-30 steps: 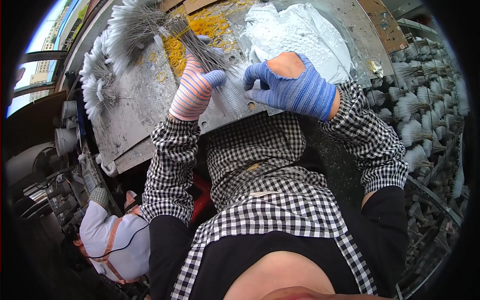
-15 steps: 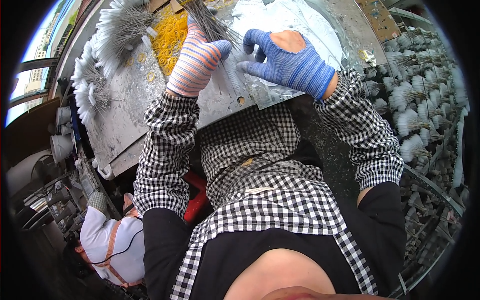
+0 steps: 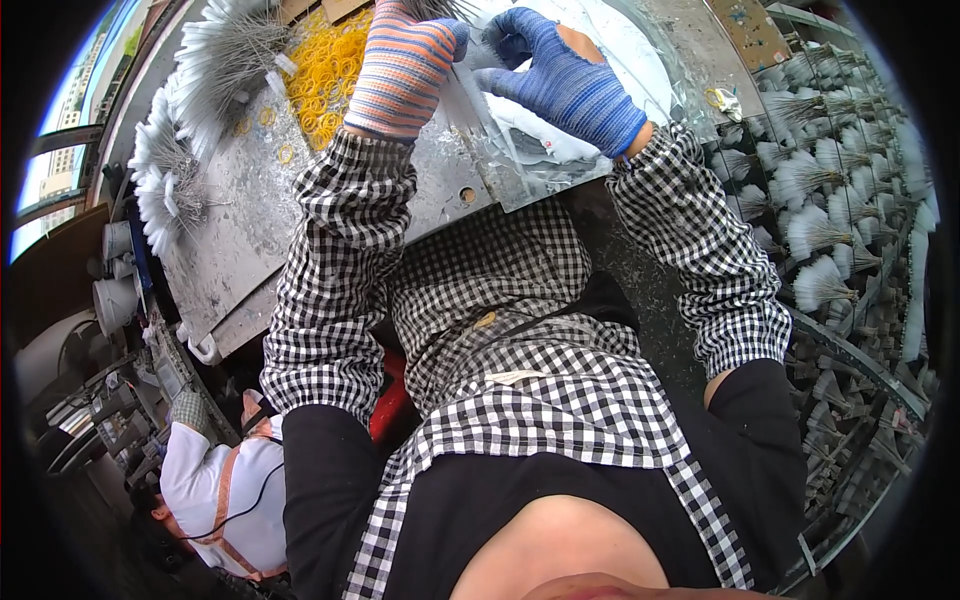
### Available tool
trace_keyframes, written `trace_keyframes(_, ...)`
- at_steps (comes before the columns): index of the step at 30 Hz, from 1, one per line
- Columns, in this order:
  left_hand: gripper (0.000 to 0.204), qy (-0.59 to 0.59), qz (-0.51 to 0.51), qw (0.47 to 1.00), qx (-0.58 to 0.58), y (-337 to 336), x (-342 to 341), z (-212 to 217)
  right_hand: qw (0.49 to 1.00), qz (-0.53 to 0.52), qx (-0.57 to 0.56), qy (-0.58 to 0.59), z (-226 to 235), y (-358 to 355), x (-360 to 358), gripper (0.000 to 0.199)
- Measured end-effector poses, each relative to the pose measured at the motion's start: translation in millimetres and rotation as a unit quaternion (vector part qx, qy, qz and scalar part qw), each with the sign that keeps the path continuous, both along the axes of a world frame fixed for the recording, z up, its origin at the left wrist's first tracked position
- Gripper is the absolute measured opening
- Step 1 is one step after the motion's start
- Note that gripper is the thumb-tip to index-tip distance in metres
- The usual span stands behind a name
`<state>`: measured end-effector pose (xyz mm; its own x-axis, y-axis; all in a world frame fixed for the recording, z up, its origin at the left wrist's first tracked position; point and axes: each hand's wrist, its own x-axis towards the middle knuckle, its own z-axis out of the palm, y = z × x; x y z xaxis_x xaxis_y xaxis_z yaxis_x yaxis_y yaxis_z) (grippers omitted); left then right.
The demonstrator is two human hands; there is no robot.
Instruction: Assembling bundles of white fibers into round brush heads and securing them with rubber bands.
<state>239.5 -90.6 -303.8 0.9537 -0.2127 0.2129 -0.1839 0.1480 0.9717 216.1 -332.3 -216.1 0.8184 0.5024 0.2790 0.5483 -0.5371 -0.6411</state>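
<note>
Left hand (image 3: pixel 405 65): lifting farther up since a second ago — fingers closing on a bristle bundle (image 3: pixel 440 10).
Right hand (image 3: pixel 565 80): following it, fingers curling — grip unclear.

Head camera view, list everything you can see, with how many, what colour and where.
bench: one, grey metal, upper left to centre.
rubber bands: a pile, yellow, top of bench, with a few loose ones nearby.
bristle bundles: many, grey-white, fanned along the bench's left edge.
brush heads: many, white tufts, racked on the right.
plastic sheet: one, clear-white, on the bench under the right hand.
second person: one, white top with orange straps, lower left.
shirt: one, black-and-white check, centre.
left hand: orange-striped glove, at top, by a grey bundle of bristles; grip unclear.
right hand: blue glove, at top, fingers curled toward the left hand.
</note>
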Motion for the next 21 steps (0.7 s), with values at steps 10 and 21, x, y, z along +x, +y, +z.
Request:
trace_keyframes(10, 0.041, 0.083, 0.133, 0.984, -0.080, -92, -47, 143, 0.988, -0.001, 0.075, 0.132, 39, -18, -3, 0.030)
trace_keyframes(21, 0.038, -0.416, 0.110, 0.753, 0.498, -98, -19, 125, 0.990, 0.095, -0.104, -0.015, -39, -65, 46, 0.045)
